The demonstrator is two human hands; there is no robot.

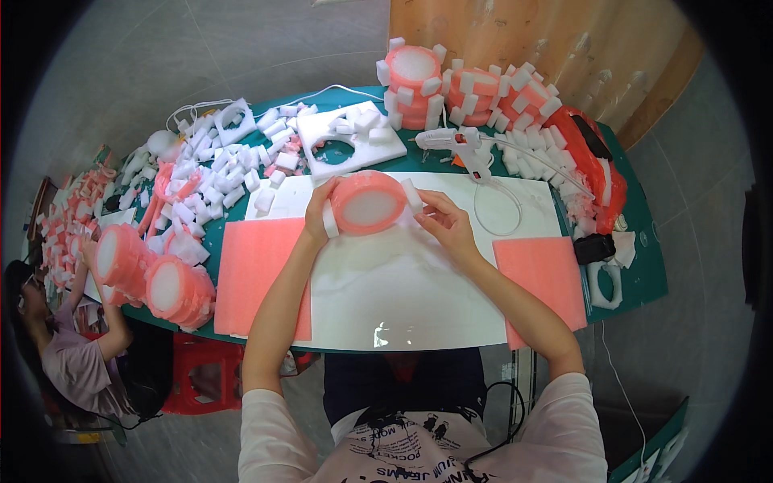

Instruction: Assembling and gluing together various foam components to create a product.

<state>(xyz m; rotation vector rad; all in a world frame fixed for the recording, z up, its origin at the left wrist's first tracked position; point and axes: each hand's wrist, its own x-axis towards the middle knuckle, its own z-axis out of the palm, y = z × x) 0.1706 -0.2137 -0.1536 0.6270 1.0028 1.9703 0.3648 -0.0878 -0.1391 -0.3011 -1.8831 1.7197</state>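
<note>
The pink disc [369, 212] is being held above the rear half of a white board [370, 314], tilting its white face toward the wearer. The left hand [320, 211] is gripping the disc's left side with closed fingers, a white block [329, 220] showing beside the thumb. The right hand [448, 225] is bending its fingers against a second block [411, 196] at the disc's right; whether they are pinching it, I cannot tell. Bare board is stretching from the hands to the table's [646, 241] front edge, pink sheets flanking it left [256, 282] and right [543, 286]. Behind, a glue gun [460, 146] and a white frame [385, 146] are crowding the far side. Loose blocks [221, 179] are heaping left, pink stacks [171, 291] standing before them; a co-worker [84, 362] is sitting beyond.
</note>
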